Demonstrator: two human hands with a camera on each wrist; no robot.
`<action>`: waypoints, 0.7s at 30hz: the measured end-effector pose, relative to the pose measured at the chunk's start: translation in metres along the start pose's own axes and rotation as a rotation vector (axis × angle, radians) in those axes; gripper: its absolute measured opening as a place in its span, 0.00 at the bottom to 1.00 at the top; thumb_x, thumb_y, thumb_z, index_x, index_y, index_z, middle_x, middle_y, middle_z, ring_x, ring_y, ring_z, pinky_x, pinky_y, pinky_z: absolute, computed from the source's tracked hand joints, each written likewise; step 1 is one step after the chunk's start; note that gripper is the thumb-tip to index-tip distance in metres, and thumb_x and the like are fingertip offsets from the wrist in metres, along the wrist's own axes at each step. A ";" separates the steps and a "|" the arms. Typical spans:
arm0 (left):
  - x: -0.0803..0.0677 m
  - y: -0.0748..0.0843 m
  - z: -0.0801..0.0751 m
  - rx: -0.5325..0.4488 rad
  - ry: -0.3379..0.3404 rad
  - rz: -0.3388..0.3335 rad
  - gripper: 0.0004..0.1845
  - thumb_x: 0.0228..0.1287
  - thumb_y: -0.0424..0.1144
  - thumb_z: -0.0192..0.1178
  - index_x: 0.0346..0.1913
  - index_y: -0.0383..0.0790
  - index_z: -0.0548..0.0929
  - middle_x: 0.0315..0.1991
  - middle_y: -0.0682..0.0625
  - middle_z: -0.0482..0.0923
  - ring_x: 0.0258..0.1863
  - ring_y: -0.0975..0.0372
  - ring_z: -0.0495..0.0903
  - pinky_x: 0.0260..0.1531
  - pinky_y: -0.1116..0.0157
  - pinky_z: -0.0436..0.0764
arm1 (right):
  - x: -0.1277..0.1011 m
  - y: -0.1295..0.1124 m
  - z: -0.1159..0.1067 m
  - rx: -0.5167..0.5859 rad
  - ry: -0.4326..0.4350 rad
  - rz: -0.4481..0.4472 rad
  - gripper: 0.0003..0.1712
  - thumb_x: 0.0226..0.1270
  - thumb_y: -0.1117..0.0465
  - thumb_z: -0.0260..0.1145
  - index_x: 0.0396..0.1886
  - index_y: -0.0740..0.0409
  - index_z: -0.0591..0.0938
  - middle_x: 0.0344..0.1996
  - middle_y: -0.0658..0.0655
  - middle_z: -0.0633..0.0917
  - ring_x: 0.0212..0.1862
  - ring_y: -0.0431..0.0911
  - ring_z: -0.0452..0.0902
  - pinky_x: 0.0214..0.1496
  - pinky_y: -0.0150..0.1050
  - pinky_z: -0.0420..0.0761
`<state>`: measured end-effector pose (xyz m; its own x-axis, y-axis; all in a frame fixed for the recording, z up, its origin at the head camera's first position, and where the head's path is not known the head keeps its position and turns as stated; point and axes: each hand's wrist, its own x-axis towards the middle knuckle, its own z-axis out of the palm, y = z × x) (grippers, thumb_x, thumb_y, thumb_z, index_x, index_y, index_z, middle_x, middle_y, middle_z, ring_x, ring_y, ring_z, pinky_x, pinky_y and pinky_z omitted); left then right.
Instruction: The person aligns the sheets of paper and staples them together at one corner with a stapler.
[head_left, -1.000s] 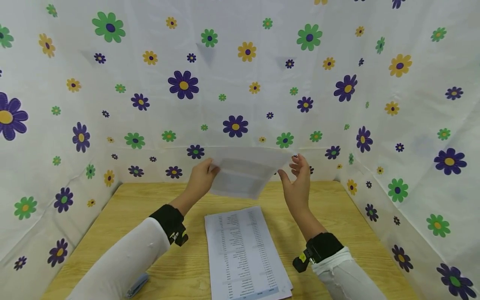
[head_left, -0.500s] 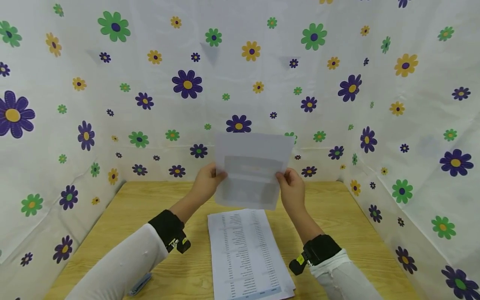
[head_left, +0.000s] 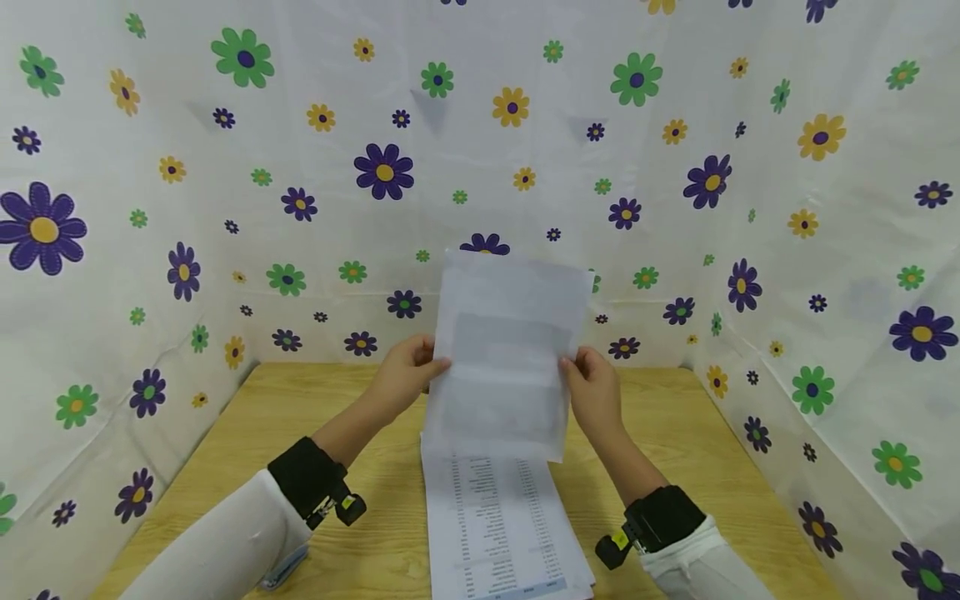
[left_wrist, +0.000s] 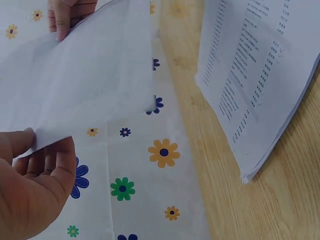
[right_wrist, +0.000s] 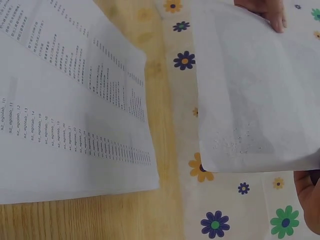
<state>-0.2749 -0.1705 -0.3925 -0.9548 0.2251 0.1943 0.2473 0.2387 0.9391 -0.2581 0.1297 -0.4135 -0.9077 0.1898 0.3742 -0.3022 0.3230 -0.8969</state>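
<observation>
White wall covering printed with purple, green and yellow-orange flowers, upright beyond the left hand and the right hand. Matching left panel, outward of the left hand, and right panel, outward of the right, both creased. Light-brown, wood-grained table beneath both hands. Light diffuse, with faint grey shading high on the covering

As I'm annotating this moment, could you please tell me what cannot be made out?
Head view: the left sleeve partly hides the blue object.
Head view: the held sheet hides part of the printed stack, whose text is too small to read.
Right wrist view: the right edge cuts off part of the right hand.
</observation>
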 end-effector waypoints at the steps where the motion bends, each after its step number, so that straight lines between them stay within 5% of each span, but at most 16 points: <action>1: -0.002 0.001 -0.001 -0.014 0.007 -0.016 0.13 0.76 0.36 0.60 0.58 0.35 0.77 0.49 0.40 0.83 0.44 0.53 0.83 0.39 0.58 0.87 | -0.001 0.000 -0.001 -0.010 -0.006 0.017 0.11 0.76 0.60 0.64 0.47 0.64 0.82 0.41 0.61 0.86 0.42 0.51 0.82 0.42 0.36 0.83; 9: -0.016 0.006 -0.006 -0.054 0.035 -0.080 0.13 0.77 0.36 0.58 0.58 0.36 0.78 0.48 0.40 0.83 0.44 0.51 0.85 0.39 0.55 0.88 | -0.008 0.004 -0.006 -0.005 -0.085 0.069 0.11 0.75 0.61 0.65 0.49 0.65 0.83 0.42 0.62 0.86 0.42 0.51 0.82 0.43 0.36 0.84; 21: -0.046 -0.006 -0.002 -0.066 0.053 -0.233 0.12 0.73 0.32 0.60 0.56 0.31 0.77 0.44 0.39 0.85 0.37 0.53 0.87 0.35 0.57 0.88 | -0.021 0.007 -0.008 -0.022 -0.252 0.210 0.14 0.73 0.61 0.67 0.52 0.64 0.83 0.40 0.61 0.86 0.40 0.49 0.83 0.40 0.38 0.86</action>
<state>-0.2325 -0.1848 -0.4068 -0.9925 0.1213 -0.0168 0.0098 0.2155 0.9765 -0.2388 0.1355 -0.4258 -0.9939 0.0197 0.1084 -0.0964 0.3217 -0.9419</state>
